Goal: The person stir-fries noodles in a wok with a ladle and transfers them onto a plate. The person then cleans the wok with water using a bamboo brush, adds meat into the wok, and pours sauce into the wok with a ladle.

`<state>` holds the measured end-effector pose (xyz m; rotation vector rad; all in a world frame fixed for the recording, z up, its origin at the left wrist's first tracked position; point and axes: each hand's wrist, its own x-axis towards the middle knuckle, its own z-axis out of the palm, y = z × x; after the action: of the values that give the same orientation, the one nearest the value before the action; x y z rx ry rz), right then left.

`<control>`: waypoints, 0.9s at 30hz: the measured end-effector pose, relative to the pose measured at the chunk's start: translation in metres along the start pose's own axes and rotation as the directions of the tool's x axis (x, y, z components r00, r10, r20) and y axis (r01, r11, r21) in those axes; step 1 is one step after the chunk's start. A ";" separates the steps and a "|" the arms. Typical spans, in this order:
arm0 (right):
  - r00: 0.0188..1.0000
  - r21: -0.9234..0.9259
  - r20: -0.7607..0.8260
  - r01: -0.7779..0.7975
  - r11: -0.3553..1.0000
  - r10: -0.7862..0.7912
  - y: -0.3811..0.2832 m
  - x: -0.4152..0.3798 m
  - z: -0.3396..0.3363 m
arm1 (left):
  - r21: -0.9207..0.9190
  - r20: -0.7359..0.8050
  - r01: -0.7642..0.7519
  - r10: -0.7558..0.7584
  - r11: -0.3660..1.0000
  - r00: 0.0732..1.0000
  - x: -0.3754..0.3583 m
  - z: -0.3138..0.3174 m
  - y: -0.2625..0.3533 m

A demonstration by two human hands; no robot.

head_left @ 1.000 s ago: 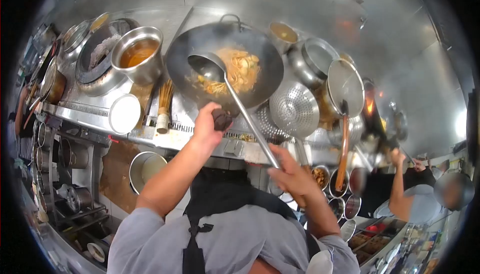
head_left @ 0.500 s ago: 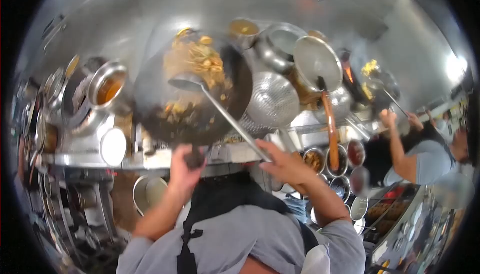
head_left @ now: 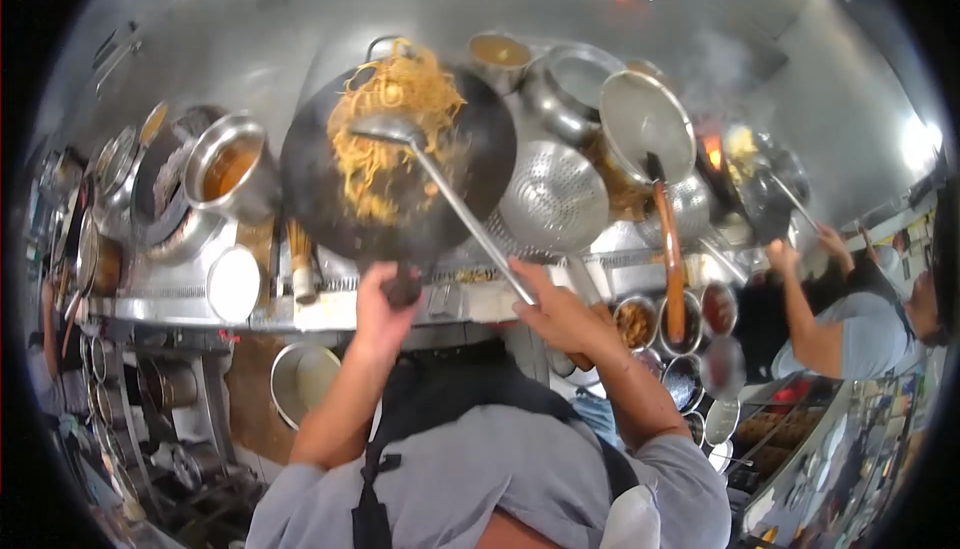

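Note:
My left hand [head_left: 379, 307] grips the dark handle of a big black wok [head_left: 480, 164], which is tilted up off the stove. Yellow noodles [head_left: 392, 124] fly up along the wok's far side. My right hand [head_left: 558, 314] holds the long steel shaft of a ladle [head_left: 385, 130], whose bowl sits among the noodles in the wok.
A steel pot of brown liquid [head_left: 226, 167] stands left of the wok, a perforated colander [head_left: 554, 197] and a lidded pan [head_left: 646, 129] to its right. Small sauce bowls [head_left: 672, 321] sit lower right. Another person [head_left: 850, 324] tosses a flaming wok [head_left: 750, 169] at far right.
The wok was resting flat a second ago; my left hand has tipped it up and the noodles have been thrown upward. The ladle has stayed in the wok.

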<state>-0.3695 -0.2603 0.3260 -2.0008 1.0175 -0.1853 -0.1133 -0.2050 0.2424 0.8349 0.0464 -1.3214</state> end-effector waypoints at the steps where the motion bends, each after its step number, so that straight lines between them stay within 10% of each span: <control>1: 0.991 0.052 -0.086 0.109 0.993 -0.104 0.011 -0.002 0.012 | -0.024 -0.023 0.034 -0.034 0.999 0.999 0.012 0.012 0.009; 4: 0.897 -0.015 -0.245 0.377 0.926 -0.369 0.047 0.015 0.048 | -0.041 -0.022 0.119 -0.120 0.992 0.993 0.066 0.028 0.028; 6: 0.990 0.053 -0.139 0.046 0.998 -0.038 0.045 0.018 0.059 | -0.019 -0.062 0.112 -0.113 0.994 0.992 0.080 0.030 0.033; 14: 0.930 0.031 -0.348 0.137 0.990 -0.118 0.066 0.027 0.088 | 0.040 -0.034 0.064 -0.063 0.997 0.997 0.095 0.026 0.030; 20: 0.968 0.168 -0.248 0.086 0.982 -0.042 0.028 -0.003 0.059 | 0.045 -0.041 0.044 -0.042 0.998 0.998 0.100 0.024 0.028; 27: 0.949 0.482 0.291 -0.254 0.838 0.120 -0.001 -0.018 -0.009 | 0.042 -0.039 0.049 -0.047 0.998 0.998 0.026 0.012 0.023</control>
<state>-0.3846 -0.2521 0.3366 -1.3838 0.8810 -0.0813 -0.0913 -0.2328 0.2504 0.9002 0.0687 -1.3553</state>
